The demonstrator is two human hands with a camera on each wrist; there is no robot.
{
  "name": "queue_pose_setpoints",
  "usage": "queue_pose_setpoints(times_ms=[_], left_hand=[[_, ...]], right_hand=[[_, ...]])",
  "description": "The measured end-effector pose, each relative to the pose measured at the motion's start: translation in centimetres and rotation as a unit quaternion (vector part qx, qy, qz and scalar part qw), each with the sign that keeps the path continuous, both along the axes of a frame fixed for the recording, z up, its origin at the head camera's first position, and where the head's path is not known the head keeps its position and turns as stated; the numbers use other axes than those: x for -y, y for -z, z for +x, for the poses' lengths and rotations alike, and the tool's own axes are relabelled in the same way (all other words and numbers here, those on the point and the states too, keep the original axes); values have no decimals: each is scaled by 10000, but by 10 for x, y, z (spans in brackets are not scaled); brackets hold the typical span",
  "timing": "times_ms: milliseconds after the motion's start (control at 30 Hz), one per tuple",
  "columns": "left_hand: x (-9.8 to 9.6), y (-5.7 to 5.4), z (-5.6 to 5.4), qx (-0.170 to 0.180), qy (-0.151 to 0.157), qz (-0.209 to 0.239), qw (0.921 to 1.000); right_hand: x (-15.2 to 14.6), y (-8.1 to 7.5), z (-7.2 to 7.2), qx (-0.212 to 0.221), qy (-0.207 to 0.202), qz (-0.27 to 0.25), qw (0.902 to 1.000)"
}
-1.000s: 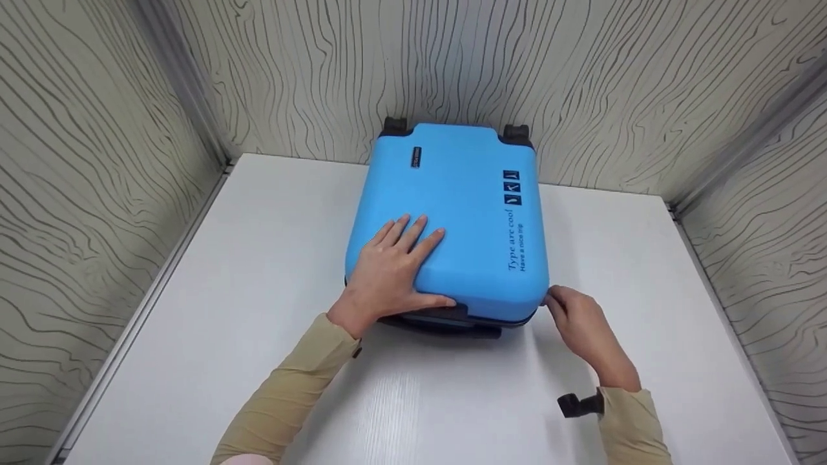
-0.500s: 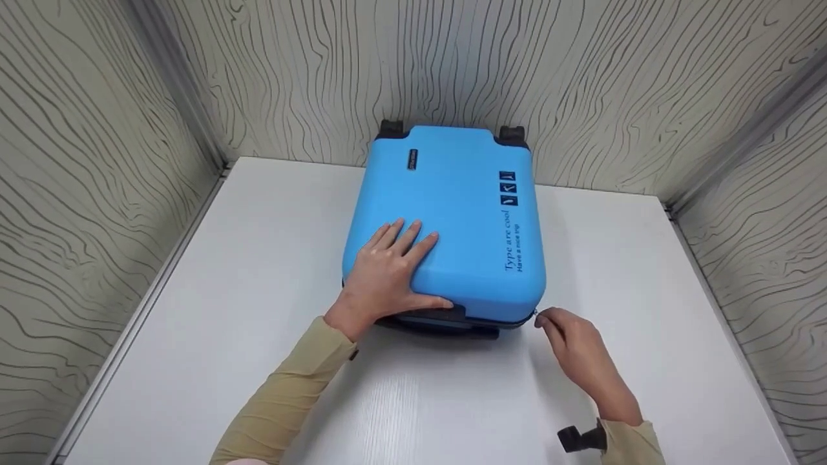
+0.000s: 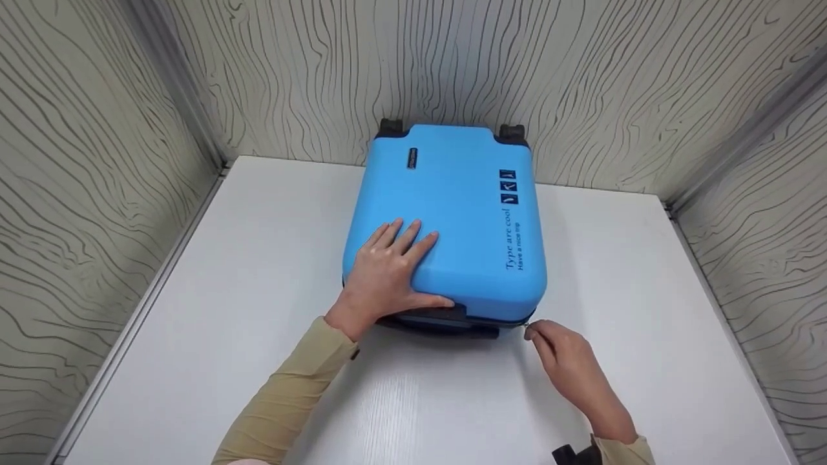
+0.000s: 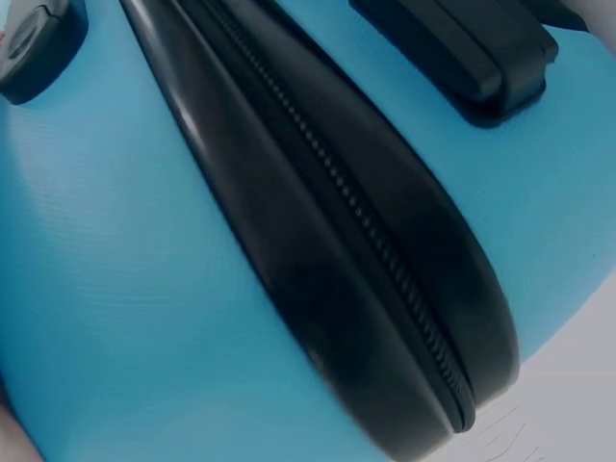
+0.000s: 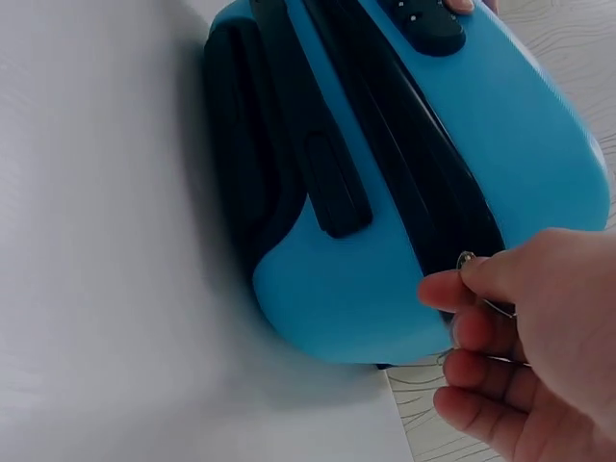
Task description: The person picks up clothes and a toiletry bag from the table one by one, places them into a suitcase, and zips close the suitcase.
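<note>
A blue hard-shell suitcase [image 3: 452,187] lies flat, wheels toward the back wall. My left hand [image 3: 384,274] rests on its top shell with fingers spread; the thumb reaches the black lock plate [image 3: 455,312] at the front edge. At the near right corner my right hand [image 3: 565,358] pinches a small metal zipper pull [image 5: 466,259] between thumb and forefinger, its other fingers loosely bent. In the left wrist view the zipper [image 4: 371,226] runs between two glossy black bands. The black carry handle [image 5: 332,183] sits beside the bands.
Beneath the suitcase is a white tabletop [image 3: 271,258]. Panels with a wood-grain pattern [image 3: 297,77] enclose it at the back and both sides. Two black wheels [image 3: 391,127] are close to the back panel.
My right hand has moved from the suitcase's right side round the near corner to the front edge, with the zipper pull. The left hand stays at its place on the shell.
</note>
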State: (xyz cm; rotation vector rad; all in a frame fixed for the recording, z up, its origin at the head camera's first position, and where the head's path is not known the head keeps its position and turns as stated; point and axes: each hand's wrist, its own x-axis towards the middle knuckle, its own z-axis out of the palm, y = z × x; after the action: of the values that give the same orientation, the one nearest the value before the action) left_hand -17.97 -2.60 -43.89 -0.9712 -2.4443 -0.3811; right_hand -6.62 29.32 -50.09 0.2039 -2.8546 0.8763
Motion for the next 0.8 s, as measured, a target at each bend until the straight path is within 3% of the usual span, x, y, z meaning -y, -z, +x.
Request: queue_pose_setpoints(times_ms=[300, 500, 800], left_hand=[[0, 3, 0, -236, -19, 112, 9997], [0, 3, 0, -351, -57, 138, 9993], [-2, 2, 1, -385, -85, 61, 9992]], right_hand=[[28, 8, 4, -71, -359, -215, 9991], [46, 11, -1, -279, -611, -287, 9973], [78, 18, -11, -258, -1021, -709, 9919]])
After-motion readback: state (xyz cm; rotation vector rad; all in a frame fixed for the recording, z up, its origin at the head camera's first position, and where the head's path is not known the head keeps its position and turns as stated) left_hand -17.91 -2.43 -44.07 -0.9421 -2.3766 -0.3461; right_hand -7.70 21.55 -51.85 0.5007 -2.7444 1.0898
